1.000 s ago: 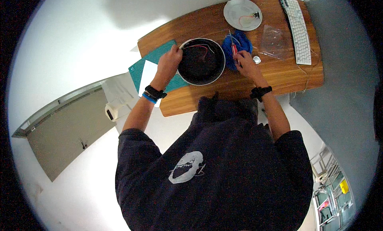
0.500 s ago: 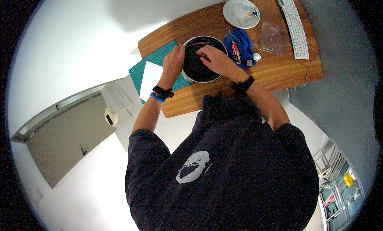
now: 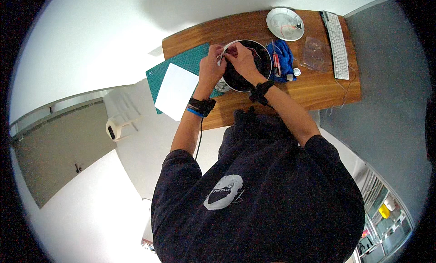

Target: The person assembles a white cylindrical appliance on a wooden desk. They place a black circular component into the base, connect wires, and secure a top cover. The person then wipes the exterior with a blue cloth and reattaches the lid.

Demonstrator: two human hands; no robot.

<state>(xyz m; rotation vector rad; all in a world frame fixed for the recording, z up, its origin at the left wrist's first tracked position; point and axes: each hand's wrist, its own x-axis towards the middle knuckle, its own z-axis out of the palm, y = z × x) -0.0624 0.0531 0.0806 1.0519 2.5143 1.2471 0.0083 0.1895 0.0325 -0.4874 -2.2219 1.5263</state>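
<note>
Where the forearms end, beyond the desk's front edge, the left hand and right hand meet at the near-left rim of a dark-lined bowl, fingertips bent in and almost touching; what they pinch, or whether they are clamped on anything, is too small to tell. Thin wire shows inside the bowl, just right of the right hand. Fine two-handed handling of the wire seems the step in hand, and I judge it calls for a light pinch and steady wrists. Right of the bowl, a red-handled tool rests on blue cloth; farther back stands a white plate.
</note>
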